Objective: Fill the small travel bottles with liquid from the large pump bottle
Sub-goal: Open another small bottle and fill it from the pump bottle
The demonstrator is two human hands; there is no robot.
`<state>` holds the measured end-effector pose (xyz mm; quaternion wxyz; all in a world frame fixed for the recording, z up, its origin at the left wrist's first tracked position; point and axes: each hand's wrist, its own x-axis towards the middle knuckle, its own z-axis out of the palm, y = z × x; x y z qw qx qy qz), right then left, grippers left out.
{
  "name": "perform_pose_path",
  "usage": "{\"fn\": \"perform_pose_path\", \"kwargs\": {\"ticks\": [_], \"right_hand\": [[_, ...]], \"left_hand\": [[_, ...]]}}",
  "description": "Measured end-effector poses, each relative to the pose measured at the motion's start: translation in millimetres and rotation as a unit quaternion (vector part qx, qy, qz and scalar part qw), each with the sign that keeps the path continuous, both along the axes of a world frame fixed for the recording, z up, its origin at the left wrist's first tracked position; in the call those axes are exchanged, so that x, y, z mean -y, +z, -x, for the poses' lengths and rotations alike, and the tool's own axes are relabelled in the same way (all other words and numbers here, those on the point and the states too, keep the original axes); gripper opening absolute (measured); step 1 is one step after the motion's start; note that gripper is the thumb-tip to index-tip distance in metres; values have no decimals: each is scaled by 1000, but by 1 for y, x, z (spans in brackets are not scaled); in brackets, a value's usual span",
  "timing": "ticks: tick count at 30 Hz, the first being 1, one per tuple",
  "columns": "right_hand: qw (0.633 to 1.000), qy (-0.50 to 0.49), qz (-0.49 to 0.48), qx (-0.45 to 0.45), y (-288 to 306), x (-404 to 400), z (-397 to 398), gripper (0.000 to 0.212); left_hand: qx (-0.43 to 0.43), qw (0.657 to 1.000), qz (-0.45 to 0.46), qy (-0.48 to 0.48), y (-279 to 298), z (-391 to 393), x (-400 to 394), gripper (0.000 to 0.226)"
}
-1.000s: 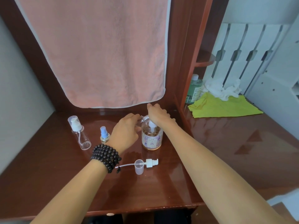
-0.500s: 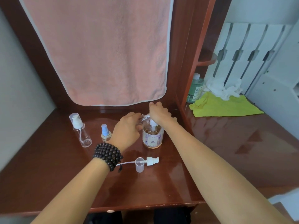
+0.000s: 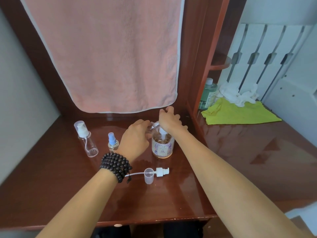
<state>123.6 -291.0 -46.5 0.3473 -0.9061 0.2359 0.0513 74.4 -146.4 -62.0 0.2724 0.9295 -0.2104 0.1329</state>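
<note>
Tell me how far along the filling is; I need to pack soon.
Done: one travel bottle's pump cap lies removed on the desk. In hand: the left hand holds that small bottle at the spout while the right hand presses the large pump bottle. Left: the capped clear bottle and the blue-topped bottle.

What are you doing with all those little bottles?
A person is filling a small clear bottle from the big pump bottle. The left hand holds the small bottle tipped up to the spout, and the right hand presses on the pump. That bottle's own pump top lies on the desk in front. Two more small bottles, one tall and one with a blue top, stand to the left, capped.
</note>
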Motion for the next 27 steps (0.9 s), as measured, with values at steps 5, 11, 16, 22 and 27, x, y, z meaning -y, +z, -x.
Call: {"fn": "perform_pose_path", "kwargs": {"ticks": [5,11,16,22,27], "right_hand": [[999,-6,-48,-18,12,0,-6,65],[999,-10,-43,-17,10,0,-8,63],[1000,3,-15,-26,3,1,0,58],[1000,16,4,4,19,1,-2,57],[1000,18,16,1,7,0,0,54]], "left_hand": [[2,1000,12,0,12,-2,-3,35],[0,1000,5,-1,10,-3,-2,31],[-12,1000,0,5,1,-1,1,31],[-13,1000,17,6,13,-4,-2,33],[-20,1000,-4,8,5,-3,0,30]]}}
